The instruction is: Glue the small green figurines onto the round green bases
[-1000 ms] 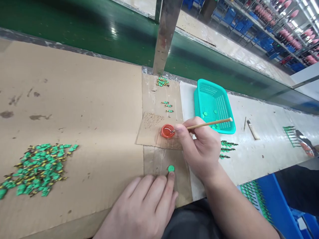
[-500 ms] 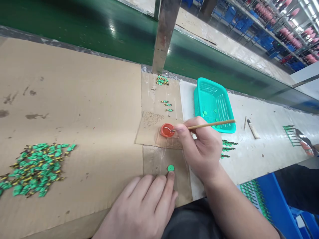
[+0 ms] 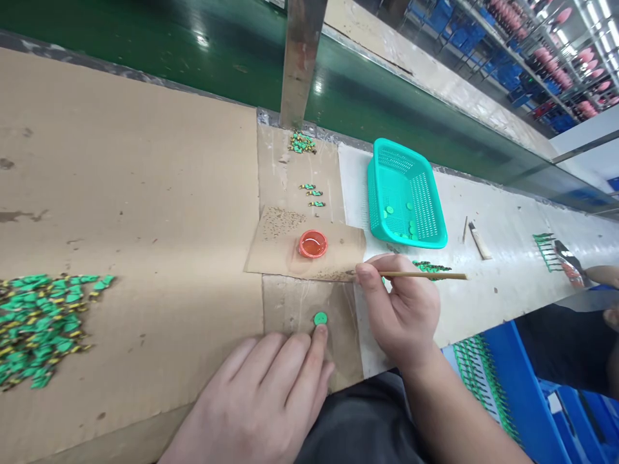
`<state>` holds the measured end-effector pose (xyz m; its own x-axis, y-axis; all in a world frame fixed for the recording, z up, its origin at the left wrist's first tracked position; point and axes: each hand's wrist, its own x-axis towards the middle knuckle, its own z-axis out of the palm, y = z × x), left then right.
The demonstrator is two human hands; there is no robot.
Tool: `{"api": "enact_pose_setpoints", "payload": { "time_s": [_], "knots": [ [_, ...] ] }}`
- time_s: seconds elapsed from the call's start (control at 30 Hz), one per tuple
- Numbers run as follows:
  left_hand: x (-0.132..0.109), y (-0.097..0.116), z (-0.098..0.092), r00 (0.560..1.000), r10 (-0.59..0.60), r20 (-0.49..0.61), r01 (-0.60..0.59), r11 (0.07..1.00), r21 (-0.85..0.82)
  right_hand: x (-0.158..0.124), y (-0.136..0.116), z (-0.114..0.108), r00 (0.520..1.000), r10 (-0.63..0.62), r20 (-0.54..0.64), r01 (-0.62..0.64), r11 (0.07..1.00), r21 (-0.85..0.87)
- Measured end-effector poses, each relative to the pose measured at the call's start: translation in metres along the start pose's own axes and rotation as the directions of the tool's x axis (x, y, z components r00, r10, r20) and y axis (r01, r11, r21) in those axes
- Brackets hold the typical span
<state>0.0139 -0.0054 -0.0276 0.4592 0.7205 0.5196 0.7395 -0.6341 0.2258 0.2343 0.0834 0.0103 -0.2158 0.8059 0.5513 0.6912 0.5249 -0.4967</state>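
Note:
A thin wooden stick (image 3: 425, 275) is pinched between the thumb and fingers of my right hand (image 3: 401, 303), its dark tip over the cardboard piece (image 3: 333, 235). On that piece stands a small red cup (image 3: 313, 244) of reddish liquid, left of the stick's tip. My left hand (image 3: 271, 386) lies palm down with its fingers stretched out, the index fingertip touching the lower edge of a round green button (image 3: 320, 319). Three small green pieces (image 3: 314, 193) lie in a column behind the cup.
A teal basket (image 3: 407, 193) holds several green buttons. Green-and-yellow pieces form a large pile (image 3: 43, 322) at left and a small pile (image 3: 302, 142) at the back. A metal post (image 3: 300, 64) rises behind. Another person's hand (image 3: 603, 276) is at far right.
My right hand has drawn the stick out of the red cup and moved it right and toward me. My left fingertip remains at the button. The whole view has shifted slightly.

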Motion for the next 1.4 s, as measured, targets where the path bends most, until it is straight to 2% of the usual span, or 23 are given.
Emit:
{"api": "enact_pose_setpoints", "payload": {
  "time_s": [0.17,0.27,0.43,0.63,0.97,1.4],
  "knots": [
    [0.001,-0.001,0.000,1.000,0.010,0.012,-0.010,1.000,0.000,-0.008,-0.001,-0.003,0.998,0.024,-0.060,-0.015,0.990,0.137],
    [0.000,-0.001,-0.001,1.000,0.017,0.022,-0.017,1.000,0.002,-0.020,-0.008,-0.007,0.996,-0.011,-0.089,0.028,0.981,0.194],
    [-0.001,-0.002,-0.004,0.999,0.023,0.048,-0.022,1.000,-0.009,-0.036,-0.024,-0.008,0.994,-0.105,0.015,0.099,0.968,0.229],
    [0.001,0.000,-0.005,0.996,0.033,0.082,-0.032,0.999,-0.013,-0.040,-0.028,-0.005,0.990,-0.121,0.071,0.100,0.963,0.252],
    [-0.001,0.000,-0.007,0.995,0.021,0.102,-0.021,1.000,-0.005,-0.040,-0.028,-0.002,0.992,-0.122,0.044,0.106,0.961,0.257],
    [0.001,0.002,-0.007,0.996,0.012,0.088,-0.010,1.000,-0.021,-0.040,-0.027,-0.002,0.992,-0.108,0.064,0.088,0.961,0.263]
  ]
}}
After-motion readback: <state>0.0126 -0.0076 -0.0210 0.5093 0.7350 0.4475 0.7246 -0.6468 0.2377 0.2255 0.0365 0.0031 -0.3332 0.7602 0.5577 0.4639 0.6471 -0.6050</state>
